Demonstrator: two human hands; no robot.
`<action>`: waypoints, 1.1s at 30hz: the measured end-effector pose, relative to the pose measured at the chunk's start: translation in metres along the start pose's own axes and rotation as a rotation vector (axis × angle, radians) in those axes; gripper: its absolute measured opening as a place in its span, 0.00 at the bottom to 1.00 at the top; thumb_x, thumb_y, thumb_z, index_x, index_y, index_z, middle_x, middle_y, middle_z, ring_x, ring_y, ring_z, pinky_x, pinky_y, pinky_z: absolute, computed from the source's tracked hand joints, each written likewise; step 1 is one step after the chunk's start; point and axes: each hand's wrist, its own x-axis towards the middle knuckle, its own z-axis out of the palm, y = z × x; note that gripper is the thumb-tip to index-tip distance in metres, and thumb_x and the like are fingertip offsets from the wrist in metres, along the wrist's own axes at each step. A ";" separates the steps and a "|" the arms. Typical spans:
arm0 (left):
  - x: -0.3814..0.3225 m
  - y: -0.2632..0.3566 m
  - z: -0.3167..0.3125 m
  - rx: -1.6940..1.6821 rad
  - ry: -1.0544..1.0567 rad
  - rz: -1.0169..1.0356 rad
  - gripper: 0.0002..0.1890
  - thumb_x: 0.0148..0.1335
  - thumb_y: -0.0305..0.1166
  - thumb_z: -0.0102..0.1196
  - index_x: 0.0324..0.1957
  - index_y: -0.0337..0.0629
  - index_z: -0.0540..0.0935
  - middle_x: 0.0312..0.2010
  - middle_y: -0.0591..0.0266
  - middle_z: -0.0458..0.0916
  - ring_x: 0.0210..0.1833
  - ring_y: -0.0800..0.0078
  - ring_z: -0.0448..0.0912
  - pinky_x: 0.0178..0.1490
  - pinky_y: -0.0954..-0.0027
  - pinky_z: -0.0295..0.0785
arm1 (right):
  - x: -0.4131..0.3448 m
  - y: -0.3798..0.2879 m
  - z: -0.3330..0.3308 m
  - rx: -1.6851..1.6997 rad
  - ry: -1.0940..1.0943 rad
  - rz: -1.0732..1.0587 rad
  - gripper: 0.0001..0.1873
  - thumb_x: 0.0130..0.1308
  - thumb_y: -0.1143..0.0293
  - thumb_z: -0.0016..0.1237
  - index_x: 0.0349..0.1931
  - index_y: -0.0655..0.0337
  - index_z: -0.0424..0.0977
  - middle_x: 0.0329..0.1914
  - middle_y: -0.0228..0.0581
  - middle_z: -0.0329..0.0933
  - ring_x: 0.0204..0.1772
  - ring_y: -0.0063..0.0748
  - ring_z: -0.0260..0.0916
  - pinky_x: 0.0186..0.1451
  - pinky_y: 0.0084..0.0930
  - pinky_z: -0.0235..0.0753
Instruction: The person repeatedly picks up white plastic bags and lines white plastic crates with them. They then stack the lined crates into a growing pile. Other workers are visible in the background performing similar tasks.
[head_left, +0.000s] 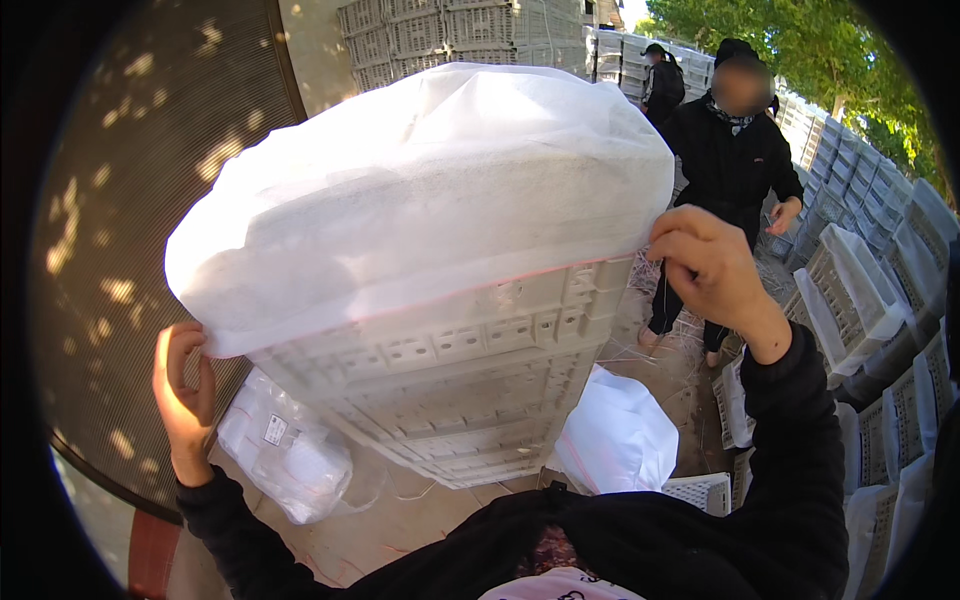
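A white non-woven fabric cover (465, 202) with a thin red line along its lower edge hangs over the top of a tall stack of grey plastic crates (465, 382) in front of me. My left hand (181, 371) pinches the cover's lower left corner between thumb and fingers. At the right end of the same edge, my right hand (701, 266) grips the fabric with bent fingers. The cover hides the top of the stack, while the slotted crate sides show below it.
A clear plastic bag of white material (285, 450) and a white fabric bundle (619, 435) lie on the paved floor (409, 517). A person in black (731, 165) stands beyond the stack, another (662, 82) farther back. Fabric-lined crates (862, 300) line the right; a ribbed panel (165, 187) stands left.
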 end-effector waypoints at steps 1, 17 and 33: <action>0.007 -0.001 -0.010 -0.051 0.048 -0.038 0.12 0.54 0.15 0.47 0.41 0.38 0.74 0.41 0.57 0.75 0.41 0.73 0.74 0.44 0.73 0.71 | 0.003 0.006 -0.009 0.153 0.127 0.119 0.11 0.42 0.89 0.39 0.23 0.64 0.71 0.30 0.38 0.71 0.32 0.29 0.70 0.33 0.20 0.67; 0.247 0.162 0.061 -0.263 -1.239 0.030 0.23 0.63 0.46 0.42 0.52 0.40 0.75 0.48 0.56 0.76 0.47 0.74 0.72 0.55 0.72 0.63 | 0.105 0.111 0.053 1.594 -0.259 1.110 0.14 0.47 0.74 0.48 0.35 0.72 0.70 0.29 0.41 0.74 0.26 0.30 0.74 0.30 0.27 0.78; 0.128 0.130 -0.011 -0.332 -0.632 -0.198 0.18 0.31 0.18 0.60 0.32 0.31 0.75 0.22 0.53 0.76 0.25 0.66 0.73 0.34 0.70 0.69 | 0.076 0.053 -0.003 1.380 -0.008 0.940 0.13 0.41 0.78 0.47 0.30 0.74 0.67 0.24 0.41 0.70 0.22 0.29 0.69 0.22 0.28 0.71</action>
